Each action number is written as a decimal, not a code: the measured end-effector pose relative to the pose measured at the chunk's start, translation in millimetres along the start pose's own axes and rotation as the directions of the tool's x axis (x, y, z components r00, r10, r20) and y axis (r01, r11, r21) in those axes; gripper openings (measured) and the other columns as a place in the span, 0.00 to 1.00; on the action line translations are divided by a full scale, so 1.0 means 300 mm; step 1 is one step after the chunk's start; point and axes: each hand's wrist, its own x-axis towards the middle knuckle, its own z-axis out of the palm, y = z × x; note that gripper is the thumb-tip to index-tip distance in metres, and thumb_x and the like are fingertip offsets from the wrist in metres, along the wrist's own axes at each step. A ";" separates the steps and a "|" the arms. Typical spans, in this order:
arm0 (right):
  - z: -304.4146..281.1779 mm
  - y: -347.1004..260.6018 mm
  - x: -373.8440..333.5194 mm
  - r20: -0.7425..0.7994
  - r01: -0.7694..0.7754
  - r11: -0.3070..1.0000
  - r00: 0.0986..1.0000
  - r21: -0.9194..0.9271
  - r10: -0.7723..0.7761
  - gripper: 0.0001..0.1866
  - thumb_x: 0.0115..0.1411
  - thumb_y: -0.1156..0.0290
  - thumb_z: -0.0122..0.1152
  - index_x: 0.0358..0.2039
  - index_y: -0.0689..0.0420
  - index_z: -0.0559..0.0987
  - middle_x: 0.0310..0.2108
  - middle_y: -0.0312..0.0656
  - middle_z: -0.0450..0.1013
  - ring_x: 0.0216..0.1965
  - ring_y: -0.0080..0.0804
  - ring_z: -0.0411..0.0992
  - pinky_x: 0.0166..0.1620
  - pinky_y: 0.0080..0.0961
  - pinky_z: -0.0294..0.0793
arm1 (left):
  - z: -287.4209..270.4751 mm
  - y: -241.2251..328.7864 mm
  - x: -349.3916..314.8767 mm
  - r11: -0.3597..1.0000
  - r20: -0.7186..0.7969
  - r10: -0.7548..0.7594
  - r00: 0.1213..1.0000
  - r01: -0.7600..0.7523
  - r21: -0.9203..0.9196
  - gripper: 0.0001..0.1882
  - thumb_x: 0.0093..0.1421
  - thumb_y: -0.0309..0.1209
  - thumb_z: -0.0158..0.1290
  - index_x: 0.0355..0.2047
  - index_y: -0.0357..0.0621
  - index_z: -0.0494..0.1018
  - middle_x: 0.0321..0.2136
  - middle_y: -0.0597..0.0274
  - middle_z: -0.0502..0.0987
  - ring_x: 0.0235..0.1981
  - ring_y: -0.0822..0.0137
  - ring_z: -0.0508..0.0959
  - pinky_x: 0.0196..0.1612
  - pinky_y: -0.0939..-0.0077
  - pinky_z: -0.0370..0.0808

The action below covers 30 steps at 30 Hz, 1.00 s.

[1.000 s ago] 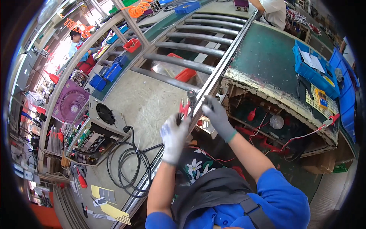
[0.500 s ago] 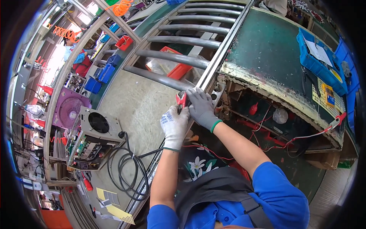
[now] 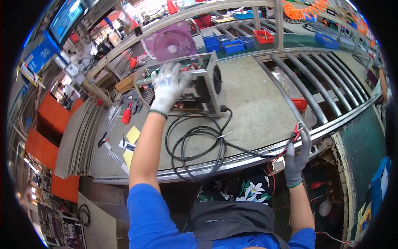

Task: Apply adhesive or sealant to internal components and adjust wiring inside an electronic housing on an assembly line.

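Left hand (image 3: 167, 88), white glove, arm stretched far: palm down on the top frame of an open metal unit (image 3: 195, 89), fingers spread and curled over its upper edge. The unit stands on the grey workbench (image 3: 257, 103), far left of centre, with a round fan grille on its right end.

Black cable (image 3: 197, 143): runs from the unit's right near corner, loops in a loose coil on the bench near the person, then trails right along the near edge.

Right hand (image 3: 297, 155), grey glove: at the near right edge of the bench, fingers closed around a red clip (image 3: 296, 133) at the cable's end, beside the metal rail (image 3: 331, 124).

Roller track (image 3: 323, 83): grey bars, right of the bench, with a red bin (image 3: 299, 103) showing beneath.

Red-handled tool (image 3: 127, 114) and yellow slips (image 3: 132, 135): left on the bench.

Pink fan (image 3: 174, 41): just beyond the unit.

Blue bins (image 3: 226, 43): far shelf.
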 end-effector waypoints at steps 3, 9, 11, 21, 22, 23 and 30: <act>0.142 -0.165 0.083 0.178 0.053 0.997 0.982 0.050 -0.062 0.28 0.60 0.74 0.54 0.61 0.67 0.67 0.63 0.59 0.62 0.66 0.54 0.60 0.67 0.41 0.59 | 0.056 -0.049 -0.010 0.999 0.037 -0.020 0.999 0.019 0.031 0.34 0.65 0.63 0.41 0.56 0.52 0.72 0.57 0.51 0.73 0.62 0.52 0.69 0.67 0.41 0.51; 0.476 -0.357 0.227 0.160 0.075 0.979 0.981 0.191 -0.106 0.37 0.64 0.61 0.59 0.66 0.70 0.58 0.65 0.64 0.58 0.68 0.58 0.58 0.68 0.42 0.57 | -0.064 0.007 -0.217 0.997 -0.220 0.053 0.974 -0.065 -0.050 0.22 0.55 0.53 0.61 0.40 0.51 0.79 0.48 0.51 0.74 0.51 0.51 0.74 0.66 0.42 0.50; 0.554 -0.425 0.229 0.167 0.064 0.984 0.982 0.169 -0.092 0.39 0.64 0.60 0.59 0.67 0.70 0.57 0.65 0.65 0.58 0.68 0.59 0.57 0.68 0.42 0.57 | -0.182 0.019 -0.303 0.985 0.036 0.102 0.994 -0.096 -0.142 0.20 0.53 0.50 0.63 0.38 0.52 0.79 0.49 0.52 0.73 0.50 0.52 0.74 0.67 0.41 0.48; 0.514 -0.403 -0.162 0.486 0.059 0.942 0.845 0.329 -0.223 0.45 0.58 0.67 0.63 0.69 0.67 0.50 0.67 0.65 0.54 0.67 0.64 0.55 0.67 0.48 0.59 | -0.138 0.036 -0.894 0.960 0.060 0.184 0.981 -0.166 -0.227 0.12 0.50 0.34 0.60 0.35 0.48 0.74 0.29 0.67 0.74 0.34 0.65 0.77 0.50 0.59 0.66; 0.472 -0.409 -0.137 0.535 0.163 0.955 0.799 0.247 -0.274 0.47 0.56 0.64 0.66 0.69 0.67 0.51 0.66 0.65 0.55 0.67 0.63 0.56 0.66 0.48 0.59 | -0.193 0.022 -0.910 0.922 0.100 0.224 0.969 -0.177 -0.344 0.18 0.48 0.32 0.62 0.42 0.49 0.76 0.36 0.65 0.78 0.39 0.64 0.78 0.50 0.56 0.67; 0.415 -0.424 -0.103 0.587 0.268 0.948 0.745 0.172 -0.317 0.50 0.55 0.61 0.69 0.69 0.66 0.51 0.66 0.64 0.55 0.67 0.62 0.56 0.66 0.48 0.59 | -0.263 -0.016 -0.910 0.911 0.045 0.213 0.976 -0.182 -0.371 0.14 0.49 0.31 0.61 0.38 0.47 0.76 0.29 0.66 0.76 0.32 0.62 0.78 0.45 0.57 0.70; 0.571 -0.756 0.218 0.537 0.458 0.783 0.570 0.421 -0.622 0.15 0.54 0.69 0.65 0.44 0.54 0.80 0.44 0.44 0.74 0.46 0.45 0.72 0.49 0.38 0.71 | -0.354 -0.504 -0.863 0.914 -0.117 -0.290 0.950 0.239 -0.327 0.14 0.59 0.22 0.53 0.46 0.41 0.75 0.40 0.51 0.79 0.47 0.50 0.76 0.53 0.57 0.72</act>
